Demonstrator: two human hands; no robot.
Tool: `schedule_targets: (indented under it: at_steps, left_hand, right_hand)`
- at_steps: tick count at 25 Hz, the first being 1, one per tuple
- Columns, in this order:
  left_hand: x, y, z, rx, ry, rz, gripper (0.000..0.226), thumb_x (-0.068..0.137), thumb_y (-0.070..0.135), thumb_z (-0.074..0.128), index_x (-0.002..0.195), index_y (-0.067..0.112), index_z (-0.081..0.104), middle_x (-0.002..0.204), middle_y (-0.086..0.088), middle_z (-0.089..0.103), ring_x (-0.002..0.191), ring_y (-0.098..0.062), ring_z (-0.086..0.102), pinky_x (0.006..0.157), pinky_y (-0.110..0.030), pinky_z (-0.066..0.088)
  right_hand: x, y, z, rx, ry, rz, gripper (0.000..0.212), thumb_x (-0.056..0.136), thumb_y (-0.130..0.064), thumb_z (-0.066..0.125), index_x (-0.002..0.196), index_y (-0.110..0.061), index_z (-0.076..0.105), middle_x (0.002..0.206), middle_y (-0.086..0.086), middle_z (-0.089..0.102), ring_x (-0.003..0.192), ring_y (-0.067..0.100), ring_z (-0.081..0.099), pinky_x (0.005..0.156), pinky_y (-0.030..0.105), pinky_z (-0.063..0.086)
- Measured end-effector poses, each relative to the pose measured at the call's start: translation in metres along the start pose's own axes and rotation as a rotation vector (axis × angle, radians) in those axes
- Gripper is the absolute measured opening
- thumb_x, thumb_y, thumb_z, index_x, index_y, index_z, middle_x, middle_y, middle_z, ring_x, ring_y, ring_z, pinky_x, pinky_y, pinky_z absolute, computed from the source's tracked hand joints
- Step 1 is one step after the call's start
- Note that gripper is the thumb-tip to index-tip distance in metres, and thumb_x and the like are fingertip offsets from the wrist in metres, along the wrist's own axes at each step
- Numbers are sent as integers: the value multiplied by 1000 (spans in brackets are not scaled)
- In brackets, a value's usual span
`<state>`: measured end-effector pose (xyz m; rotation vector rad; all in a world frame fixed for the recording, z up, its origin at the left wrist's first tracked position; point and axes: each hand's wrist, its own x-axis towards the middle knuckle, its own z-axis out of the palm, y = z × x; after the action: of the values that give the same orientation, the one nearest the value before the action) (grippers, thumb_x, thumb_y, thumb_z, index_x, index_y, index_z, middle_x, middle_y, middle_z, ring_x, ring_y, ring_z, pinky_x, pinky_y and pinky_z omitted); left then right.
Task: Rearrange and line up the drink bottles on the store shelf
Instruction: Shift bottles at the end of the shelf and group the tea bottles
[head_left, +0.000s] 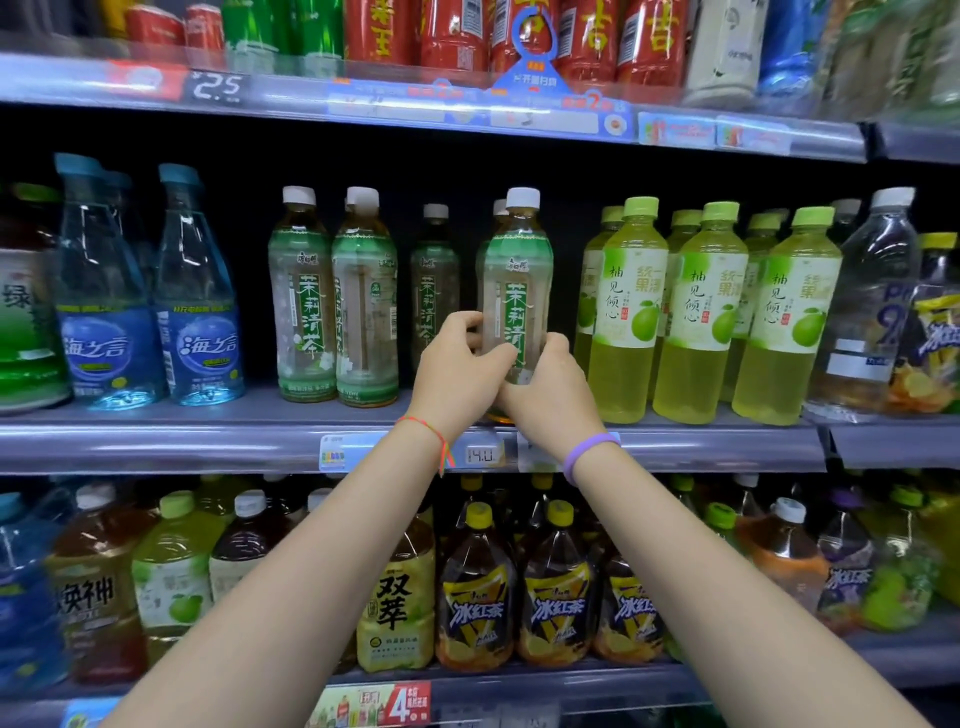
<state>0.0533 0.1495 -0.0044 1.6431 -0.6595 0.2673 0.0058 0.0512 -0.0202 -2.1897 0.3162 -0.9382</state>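
A jasmine tea bottle (519, 280) with a white cap and green label stands upright at the front of the middle shelf (208, 441). My left hand (457, 374) grips its lower part from the left. My right hand (550, 395) holds it from the right, and the two hands touch below the label. Two matching tea bottles (304, 296) (363, 301) stand at the front to the left. Another (435, 286) sits further back in the gap between them and the held bottle. One more is half hidden right behind the held bottle.
Yellow-green pomelo drink bottles (631, 312) stand close on the right, then clear bottles (878, 301). Blue water bottles (197, 301) are at the left. The upper shelf (311, 96) carries red and green drinks. The lower shelf holds large iced tea bottles (478, 597).
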Motion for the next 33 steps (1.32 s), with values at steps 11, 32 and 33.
schedule_targets:
  at_steps: [11,32,33]
  left_hand:
    - [27,5,10,-237,-260,-361,109,76,65,66,157,25,6,162,-2,20,148,-24,23,115,-42,23]
    - [23,-23,-62,619,686,356,57,76,26,68,128,9,51,125,-14,49,115,-34,46,95,-41,38]
    - [25,-27,-68,663,632,271,67,77,30,71,135,9,45,130,-15,47,120,-34,45,97,-43,38]
  right_hand:
    - [14,-9,-13,49,-156,119,89,80,-45,75,142,-6,25,121,8,55,94,20,53,67,28,42]
    - [-6,-47,27,-100,448,-649,38,81,-7,59,118,-3,56,115,12,56,110,28,52,96,41,45]
    - [-7,-52,35,-72,318,-590,34,83,-8,58,117,-5,56,113,10,56,107,26,52,93,41,46]
